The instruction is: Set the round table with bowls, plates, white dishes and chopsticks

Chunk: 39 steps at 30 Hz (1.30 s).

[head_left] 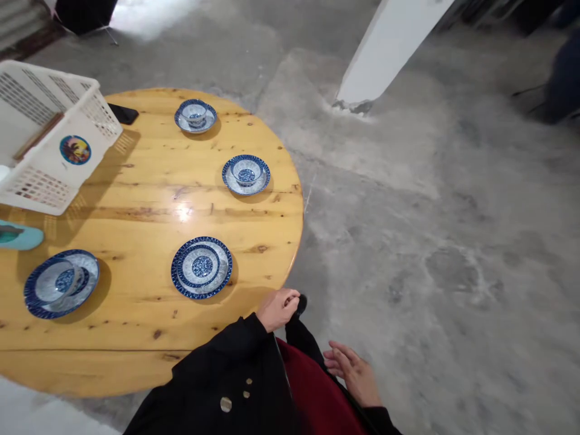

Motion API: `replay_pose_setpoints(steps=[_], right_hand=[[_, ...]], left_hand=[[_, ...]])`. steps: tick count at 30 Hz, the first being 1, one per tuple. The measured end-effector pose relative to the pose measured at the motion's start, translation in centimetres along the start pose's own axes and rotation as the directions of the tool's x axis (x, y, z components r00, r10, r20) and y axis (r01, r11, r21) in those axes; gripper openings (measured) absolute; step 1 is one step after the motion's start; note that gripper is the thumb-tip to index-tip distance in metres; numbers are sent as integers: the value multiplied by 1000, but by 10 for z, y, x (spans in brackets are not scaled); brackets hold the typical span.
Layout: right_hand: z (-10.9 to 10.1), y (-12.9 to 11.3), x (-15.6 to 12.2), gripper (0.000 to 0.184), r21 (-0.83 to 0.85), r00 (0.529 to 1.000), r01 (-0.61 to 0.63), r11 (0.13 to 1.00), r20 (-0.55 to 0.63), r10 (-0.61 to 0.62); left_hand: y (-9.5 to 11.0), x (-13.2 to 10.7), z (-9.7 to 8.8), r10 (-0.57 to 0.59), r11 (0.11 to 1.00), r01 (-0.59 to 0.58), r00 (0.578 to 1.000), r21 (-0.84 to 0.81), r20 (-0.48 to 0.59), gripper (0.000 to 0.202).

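Observation:
My left hand is at the table's right front edge, its fingers curled closed with nothing visible in them. My right hand hangs over the floor beside my body, fingers stretched out and empty. Nearest the left hand is a blue-and-white plate with a patterned bowl resting on it. Farther left stands another plate with a bowl. Toward the back are a plate bearing a bowl and a plate bearing a bowl. Neither hand touches the dishes.
The round wooden table carries a white plastic basket, a black phone and a turquoise object cut off by the left edge. A white pillar rises from the concrete floor.

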State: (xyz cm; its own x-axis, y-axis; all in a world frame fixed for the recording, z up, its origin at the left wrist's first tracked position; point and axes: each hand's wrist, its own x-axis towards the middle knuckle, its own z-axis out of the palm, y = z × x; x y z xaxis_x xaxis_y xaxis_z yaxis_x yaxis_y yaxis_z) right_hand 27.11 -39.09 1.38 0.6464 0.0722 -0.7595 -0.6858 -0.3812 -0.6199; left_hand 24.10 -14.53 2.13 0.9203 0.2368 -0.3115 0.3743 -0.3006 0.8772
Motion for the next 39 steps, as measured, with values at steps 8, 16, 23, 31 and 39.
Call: replay_pose_setpoints(steps=[8, 16, 23, 31, 39], right_hand=[[-12, -79, 77, 65, -87, 985, 124, 988, 128, -113], [-84, -180, 183, 66, -70, 950, 265, 962, 192, -247], [-125, -240, 258, 69, -83, 947, 262, 961, 214, -240], [-80, -311, 317, 67, -174, 861, 319, 932, 464, -208], [-51, -414, 406, 79, -263, 876, 279, 924, 464, -132]], left_hand=[[28, 56, 4, -94, 994, 83, 979, -71, -182, 32], [91, 160, 37, -82, 996, 67, 940, -54, -333, 33], [141, 221, 59, -119, 992, 127, 929, -1, -351, 33], [153, 293, 43, -218, 973, 229, 879, -26, -423, 32], [163, 430, -16, -217, 974, 222, 881, -38, -421, 32]])
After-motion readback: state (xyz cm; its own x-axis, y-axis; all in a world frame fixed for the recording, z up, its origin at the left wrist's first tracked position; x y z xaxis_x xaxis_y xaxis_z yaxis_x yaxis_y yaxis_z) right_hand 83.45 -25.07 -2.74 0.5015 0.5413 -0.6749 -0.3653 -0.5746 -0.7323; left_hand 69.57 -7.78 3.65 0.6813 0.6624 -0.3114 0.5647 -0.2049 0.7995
